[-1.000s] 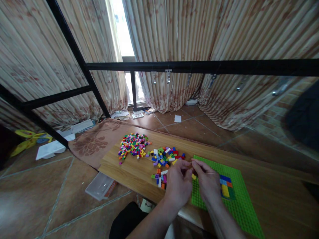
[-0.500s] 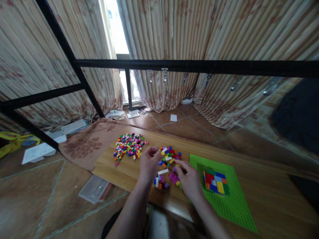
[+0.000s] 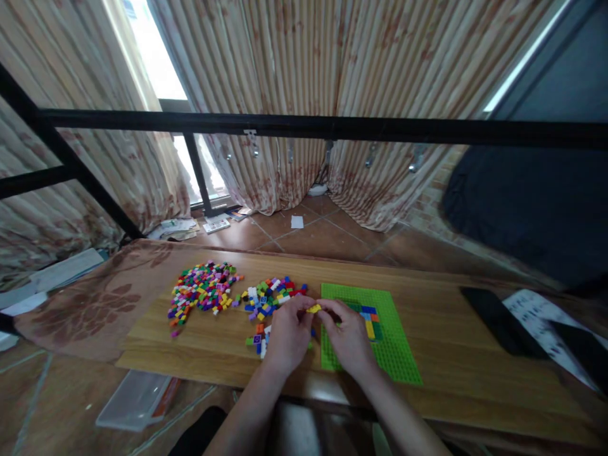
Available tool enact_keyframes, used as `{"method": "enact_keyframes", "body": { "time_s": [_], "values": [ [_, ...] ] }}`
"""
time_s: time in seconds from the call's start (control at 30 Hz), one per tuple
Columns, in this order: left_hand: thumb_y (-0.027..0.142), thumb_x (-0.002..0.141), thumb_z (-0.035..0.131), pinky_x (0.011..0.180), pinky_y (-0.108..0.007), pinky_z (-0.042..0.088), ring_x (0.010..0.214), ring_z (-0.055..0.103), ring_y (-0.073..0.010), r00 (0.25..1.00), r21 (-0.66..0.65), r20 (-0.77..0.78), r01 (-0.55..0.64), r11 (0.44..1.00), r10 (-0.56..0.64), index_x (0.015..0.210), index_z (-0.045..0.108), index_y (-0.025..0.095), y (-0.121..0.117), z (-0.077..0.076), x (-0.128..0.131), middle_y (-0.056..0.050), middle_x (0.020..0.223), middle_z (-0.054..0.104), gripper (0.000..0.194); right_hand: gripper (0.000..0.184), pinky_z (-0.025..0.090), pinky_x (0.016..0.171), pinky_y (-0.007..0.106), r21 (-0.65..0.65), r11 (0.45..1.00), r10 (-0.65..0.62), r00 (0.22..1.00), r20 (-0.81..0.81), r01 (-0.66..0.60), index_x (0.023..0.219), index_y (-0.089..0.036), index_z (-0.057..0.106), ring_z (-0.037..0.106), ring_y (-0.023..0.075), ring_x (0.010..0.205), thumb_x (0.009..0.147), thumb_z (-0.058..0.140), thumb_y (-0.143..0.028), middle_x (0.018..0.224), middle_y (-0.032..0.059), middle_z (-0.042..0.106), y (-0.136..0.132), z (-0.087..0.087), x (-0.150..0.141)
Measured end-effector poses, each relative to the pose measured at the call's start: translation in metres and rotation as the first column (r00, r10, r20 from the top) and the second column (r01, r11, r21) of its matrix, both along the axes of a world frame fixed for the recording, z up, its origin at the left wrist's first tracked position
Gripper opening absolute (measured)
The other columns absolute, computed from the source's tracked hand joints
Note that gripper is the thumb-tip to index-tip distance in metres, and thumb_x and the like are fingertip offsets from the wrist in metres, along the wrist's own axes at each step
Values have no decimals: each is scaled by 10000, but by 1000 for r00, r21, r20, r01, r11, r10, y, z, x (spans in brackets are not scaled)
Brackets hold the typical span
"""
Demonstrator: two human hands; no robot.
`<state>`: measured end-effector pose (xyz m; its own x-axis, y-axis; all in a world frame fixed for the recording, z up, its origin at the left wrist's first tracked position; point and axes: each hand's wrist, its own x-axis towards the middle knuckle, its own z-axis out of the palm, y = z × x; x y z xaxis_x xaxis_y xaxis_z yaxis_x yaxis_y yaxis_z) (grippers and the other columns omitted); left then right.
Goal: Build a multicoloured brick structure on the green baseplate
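My left hand and my right hand meet in front of me, with a yellow toy brick pinched between their fingertips. Both hands are closed on it. The right hand is over the left edge of a green baseplate. On that plate sits a block of coloured bricks, partly hidden behind my right hand. A small pile of mixed bricks lies beyond my left hand, and more loose bricks lie beside it, partly covered by the hand.
A larger pile of small bricks lies on the left of the wooden board. At the right are a black flat object and a printed sheet. A clear plastic box sits on the floor. A black metal rail crosses ahead.
The view has turned to the right. My hands have moved from the brick pile to the baseplate's left edge and come together on a yellow brick.
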<state>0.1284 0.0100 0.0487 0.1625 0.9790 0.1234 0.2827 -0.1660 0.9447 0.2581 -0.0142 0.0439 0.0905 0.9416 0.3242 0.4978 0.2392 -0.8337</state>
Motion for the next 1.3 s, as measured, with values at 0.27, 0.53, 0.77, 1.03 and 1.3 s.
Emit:
{"method": "enact_keyframes", "body": {
  "time_s": [0.27, 0.53, 0.77, 1.03, 1.3],
  "values": [
    [90, 800, 532, 745, -259, 489, 786, 648, -148, 961, 40, -239, 155, 987, -141, 922, 705, 207, -12, 5, 21, -18, 856, 713, 242, 228, 492, 755, 305, 65, 997, -57, 979, 197, 45, 968, -214, 684, 646, 180, 820, 894, 468, -221, 878, 49, 689, -21, 7, 40],
    [66, 811, 535, 755, -261, 484, 809, 640, -147, 928, 154, -338, 220, 963, -158, 918, 719, 214, -15, -1, 47, -41, 921, 696, 260, 260, 500, 716, 335, 37, 932, -362, 920, 151, 360, 914, -190, 705, 650, 204, 737, 861, 506, -348, 843, 66, 716, -32, 13, 103],
    [82, 837, 516, 765, -256, 473, 821, 622, -142, 899, 233, -418, 243, 942, -128, 912, 711, 218, -13, -4, 64, -39, 895, 654, 249, 268, 486, 699, 330, -33, 944, -312, 922, 231, 328, 905, -180, 701, 654, 205, 744, 855, 485, -331, 870, 74, 716, -38, 7, 108],
    [106, 840, 508, 778, -254, 472, 828, 619, -142, 879, 229, -465, 234, 945, -105, 898, 690, 207, -13, -10, 75, -44, 932, 645, 217, 267, 479, 709, 337, -69, 947, -291, 928, 233, 314, 908, -178, 699, 653, 208, 763, 860, 478, -319, 886, 76, 714, -34, 5, 110],
    [82, 762, 585, 732, -269, 499, 764, 618, -146, 923, 154, -379, 134, 979, -67, 905, 637, 179, -7, -13, 76, -41, 880, 635, 180, 312, 497, 704, 343, -131, 937, -296, 936, 193, 323, 1007, -168, 677, 634, 190, 713, 829, 539, -385, 931, 84, 701, -25, -12, 97]
  ]
}}
